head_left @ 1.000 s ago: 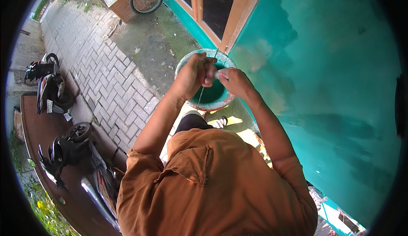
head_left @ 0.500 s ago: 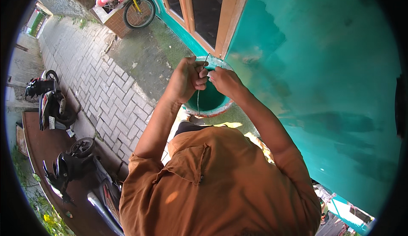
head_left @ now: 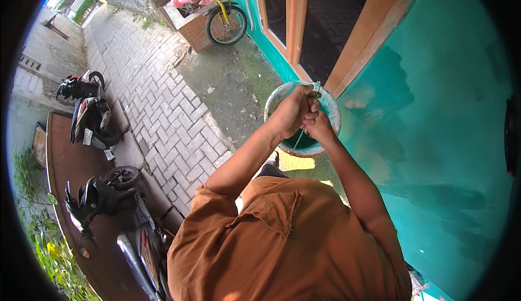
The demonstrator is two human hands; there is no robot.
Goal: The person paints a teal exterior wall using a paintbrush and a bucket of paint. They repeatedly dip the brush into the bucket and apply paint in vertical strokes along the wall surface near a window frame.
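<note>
Below my hands is a round bucket (head_left: 335, 106) with a pale, paint-smeared rim and dark teal inside. Its thin wire handle (head_left: 298, 140) slants across the opening. My left hand (head_left: 297, 108) has its fingers curled around that handle, above the middle of the bucket. Close against it, my right hand (head_left: 321, 127) is closed at the same wire, its fingertips partly hidden by the left fingers.
On the right rises a teal wall (head_left: 434, 138) with uneven patches, beside a wood-framed window (head_left: 304, 24). A small bicycle (head_left: 225, 23) leans by a brick planter (head_left: 194, 32). Motorbikes, one a dark motorbike (head_left: 100, 198), stand left of the paved path (head_left: 163, 111).
The view has swung, so the bucket and my hands appear farther right. My right hand has come lower and closer against the left, along the wire handle.
</note>
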